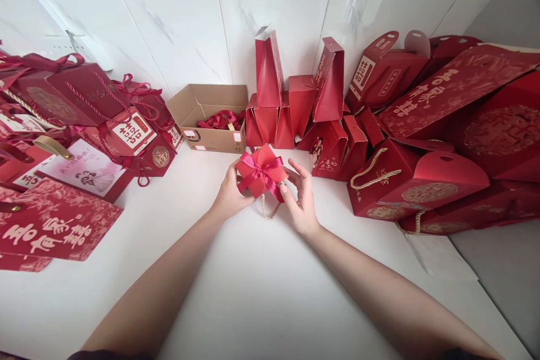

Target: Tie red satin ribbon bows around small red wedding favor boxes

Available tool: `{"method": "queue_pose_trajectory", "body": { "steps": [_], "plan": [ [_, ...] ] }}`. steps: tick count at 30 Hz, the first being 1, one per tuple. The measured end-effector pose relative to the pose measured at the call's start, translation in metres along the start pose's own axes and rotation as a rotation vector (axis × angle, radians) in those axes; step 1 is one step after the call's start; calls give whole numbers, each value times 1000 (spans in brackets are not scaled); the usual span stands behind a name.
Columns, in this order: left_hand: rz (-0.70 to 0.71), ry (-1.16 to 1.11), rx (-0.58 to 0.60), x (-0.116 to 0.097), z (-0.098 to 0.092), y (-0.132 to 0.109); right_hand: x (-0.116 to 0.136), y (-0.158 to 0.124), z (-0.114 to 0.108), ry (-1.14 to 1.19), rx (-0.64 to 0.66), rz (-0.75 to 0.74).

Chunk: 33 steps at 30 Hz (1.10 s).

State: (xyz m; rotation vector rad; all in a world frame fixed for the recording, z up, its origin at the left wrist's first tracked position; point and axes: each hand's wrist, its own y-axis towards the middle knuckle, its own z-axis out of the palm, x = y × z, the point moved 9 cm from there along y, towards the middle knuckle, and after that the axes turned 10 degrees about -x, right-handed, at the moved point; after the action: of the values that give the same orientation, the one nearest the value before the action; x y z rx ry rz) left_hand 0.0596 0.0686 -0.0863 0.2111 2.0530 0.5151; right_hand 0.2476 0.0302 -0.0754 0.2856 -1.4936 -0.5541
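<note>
A small red gift box (258,171) with a crossed red ribbon and a gold cord hanging under it is held just above the white surface (261,292). My left hand (230,194) grips its left side. My right hand (301,197) holds the lower right corner, thumb and forefinger on the box and the other fingers spread.
An open cardboard carton (211,115) with red ribbons inside stands behind the box. Folded red boxes (295,104) lean against the white wall. Piles of red gift bags and boxes lie at the left (80,146) and right (426,146).
</note>
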Motion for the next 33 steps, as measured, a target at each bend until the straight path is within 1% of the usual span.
{"method": "queue_pose_trajectory", "body": {
  "steps": [2,5,7,9,13,19,24,28,33],
  "plan": [
    [-15,20,-4,1,-1,1,6,0,1,-46,7,-43],
    [-7,1,-10,-1,0,2,14,-4,10,-151,96,-114],
    [8,-16,-19,-4,0,1,13,-6,15,-185,147,-108],
    [23,-19,-17,-6,1,0,9,-5,15,-193,148,-79],
    [23,-10,10,-6,3,-1,0,-1,10,-152,97,-13],
    [-7,8,27,-2,2,2,-9,-2,8,-14,52,84],
    [-1,28,33,-2,2,2,-26,-1,11,104,60,231],
    [11,40,53,-4,4,0,-39,5,7,215,15,326],
    [0,-5,82,-6,7,-2,-38,5,10,289,53,337]
  ]
}}
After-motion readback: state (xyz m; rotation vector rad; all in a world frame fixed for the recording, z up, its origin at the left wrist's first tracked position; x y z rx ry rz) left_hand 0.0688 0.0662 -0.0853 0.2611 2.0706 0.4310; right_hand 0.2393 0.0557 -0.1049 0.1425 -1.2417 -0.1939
